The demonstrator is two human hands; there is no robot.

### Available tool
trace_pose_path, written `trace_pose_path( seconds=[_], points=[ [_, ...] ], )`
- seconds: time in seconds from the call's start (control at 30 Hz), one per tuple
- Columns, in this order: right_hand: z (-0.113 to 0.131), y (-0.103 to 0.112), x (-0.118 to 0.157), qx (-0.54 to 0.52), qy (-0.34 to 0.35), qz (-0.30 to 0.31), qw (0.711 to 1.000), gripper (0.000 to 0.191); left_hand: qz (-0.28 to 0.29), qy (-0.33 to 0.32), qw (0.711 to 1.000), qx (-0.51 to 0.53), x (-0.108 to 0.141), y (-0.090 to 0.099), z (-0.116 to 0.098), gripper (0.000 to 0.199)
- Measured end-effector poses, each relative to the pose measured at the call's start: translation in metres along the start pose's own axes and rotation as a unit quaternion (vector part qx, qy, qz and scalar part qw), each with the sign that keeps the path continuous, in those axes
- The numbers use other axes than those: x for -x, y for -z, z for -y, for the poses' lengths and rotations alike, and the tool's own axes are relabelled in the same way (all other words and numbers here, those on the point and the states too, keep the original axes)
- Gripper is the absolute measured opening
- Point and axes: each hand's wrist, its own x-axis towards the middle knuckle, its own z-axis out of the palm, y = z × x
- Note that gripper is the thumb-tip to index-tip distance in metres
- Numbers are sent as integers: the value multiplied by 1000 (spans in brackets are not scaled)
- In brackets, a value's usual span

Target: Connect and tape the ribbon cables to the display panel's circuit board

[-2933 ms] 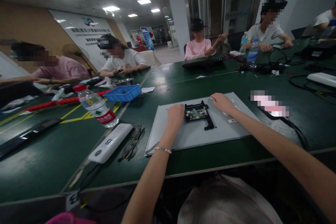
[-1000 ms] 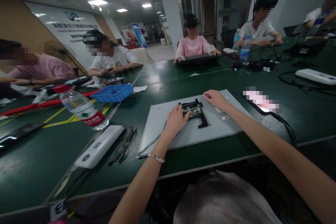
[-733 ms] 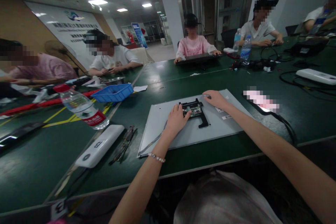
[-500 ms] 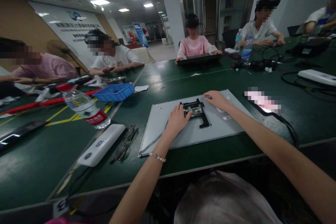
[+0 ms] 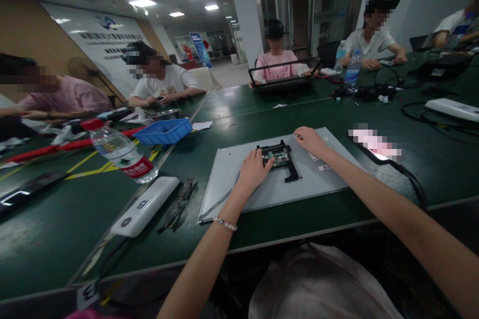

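A pale flat panel (image 5: 239, 194) lies on the green table in front of me. On it rests a black bracket (image 5: 291, 172) around a green circuit board (image 5: 279, 157). My left hand (image 5: 254, 172) lies over the bracket's left side, thumb apart from the outstretched fingers and touching the board's edge. To the right of the bracket, my right hand (image 5: 310, 140) is over the panel's far part with its fingers curled together. Whatever its fingertips hold, if anything, is too small to make out. A thin cable (image 5: 220, 201) runs over the panel by my left wrist.
Left of the panel are eyeglasses (image 5: 180, 205), a white power bank (image 5: 145, 207), a water bottle (image 5: 121, 152) and a blue tray (image 5: 164, 131). A phone (image 5: 374, 144) with a cable lies to the right. Across the table a person (image 5: 277, 62) holds a black frame (image 5: 284, 82); several others sit around.
My right hand has shifted slightly to the right and its fingers have curled in. My left hand stays in place. The person opposite has tilted the black frame up.
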Motion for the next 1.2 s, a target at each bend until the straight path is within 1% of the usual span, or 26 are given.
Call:
trace_pose_path(
  seconds=[0.13, 0.23, 0.33, 0.4, 0.5, 0.57, 0.73, 0.83, 1.03, 1.1, 1.2],
  points=[
    [0, 0, 2, 31, -9, 12, 999, 23, -4, -3, 1000, 0, 0, -3, 2, 66],
    [0, 1, 3, 40, -28, 11, 999, 24, -7, -4, 1000, -3, 0, -2, 1, 64],
    [1, 4, 6, 42, -22, 25, 999, 19, -6, -4, 1000, -4, 1, 1, -1, 62],
    [4, 8, 7, 44, -9, 15, 999, 20, -7, -3, 1000, -2, 1, 1, -1, 61],
    [9, 14, 8, 43, -3, -35, 998, 19, -10, 0, 1000, 1, 1, 0, -1, 61],
    [13, 15, 7, 21, 3, -52, 998, 18, -11, 1, 1000, 1, 1, 0, -1, 62],
    [23, 10, 5, -46, 41, -56, 997, 19, -13, -4, 1000, 1, 3, 2, -3, 62],
    [28, 7, 4, -65, 34, -59, 996, 18, -15, -6, 1000, 1, 3, 3, -3, 62],
    [38, 10, 6, -14, 32, -54, 998, 16, -13, -2, 1000, 0, 1, 1, -2, 61],
    [40, 12, 6, 2, 34, -63, 997, 19, -15, -2, 1000, 1, 0, -1, -1, 62],
    [42, 12, 6, 4, 32, -67, 997, 29, -20, -5, 1000, 2, -1, -4, 1, 61]
  ],
)
